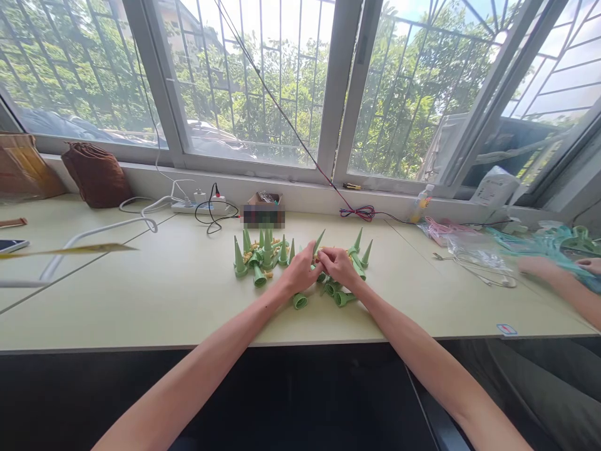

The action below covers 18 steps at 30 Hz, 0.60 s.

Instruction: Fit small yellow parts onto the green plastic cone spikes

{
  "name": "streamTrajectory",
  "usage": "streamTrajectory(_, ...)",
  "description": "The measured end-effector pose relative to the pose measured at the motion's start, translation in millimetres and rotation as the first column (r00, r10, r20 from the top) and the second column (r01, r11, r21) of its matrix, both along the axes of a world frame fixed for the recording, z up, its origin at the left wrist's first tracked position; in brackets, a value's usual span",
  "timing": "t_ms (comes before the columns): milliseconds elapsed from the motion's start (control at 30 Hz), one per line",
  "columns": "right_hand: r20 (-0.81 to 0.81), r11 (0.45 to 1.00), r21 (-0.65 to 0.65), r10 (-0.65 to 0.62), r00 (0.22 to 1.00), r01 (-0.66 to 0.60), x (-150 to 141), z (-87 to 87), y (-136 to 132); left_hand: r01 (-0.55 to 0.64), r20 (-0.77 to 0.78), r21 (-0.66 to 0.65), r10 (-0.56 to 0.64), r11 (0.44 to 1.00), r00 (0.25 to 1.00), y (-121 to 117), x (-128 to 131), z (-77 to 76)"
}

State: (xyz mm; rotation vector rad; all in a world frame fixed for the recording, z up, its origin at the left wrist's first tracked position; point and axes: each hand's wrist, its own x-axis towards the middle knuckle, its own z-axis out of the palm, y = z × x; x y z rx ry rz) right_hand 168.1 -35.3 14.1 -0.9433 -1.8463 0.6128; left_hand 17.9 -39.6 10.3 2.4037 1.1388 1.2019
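Observation:
Several green cone-shaped plastic spikes (261,255) stand and lie in a cluster on the pale tabletop (154,294), some with small yellow parts among them. My left hand (300,270) and my right hand (339,264) meet in the middle of the cluster, fingers curled and pinched together round a green spike with a yellow piece (320,255). Exactly how the piece sits between the fingers is hidden. More green spikes (338,294) lie on their sides just under my hands.
A power strip (200,203) with cables, a small cardboard box (263,207), a brown bag (96,175) and a small bottle (420,203) line the window sill side. Plastic bags (469,247) and teal parts (554,244) lie at right, where another person's hand (538,266) rests. A phone (12,245) lies far left.

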Motion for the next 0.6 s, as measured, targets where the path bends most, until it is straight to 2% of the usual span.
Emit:
streamTrajectory(133, 0.044, 0.999, 0.047, -0.029, 0.999, 0.027, 0.6, 1.9, -2.2, 0.005, -0.018, -0.011, -0.005, 1.0, 1.0, 0.6, 0.0, -1.5)
streamTrajectory(267, 0.051, 0.998, 0.039, -0.042, 0.998, 0.04, 0.3, 1.1, -1.5, -0.003, -0.009, -0.018, 0.003, 1.0, 1.0, 1.0, 0.1, -1.5)
streamTrajectory(433, -0.045, 1.0, -0.015, -0.016, 0.999, 0.015, -0.1, -2.4, 2.6, 0.061, 0.071, -0.074, -0.056, 0.995, 0.996, 0.2, 0.2, 2.5)
streamTrajectory(600, -0.11, 0.997, -0.078, -0.038, 0.993, 0.029, -0.2, -2.2, 3.3, 0.099, 0.073, -0.137, -0.089, 0.986, 0.993, -0.5, -0.9, 6.3)
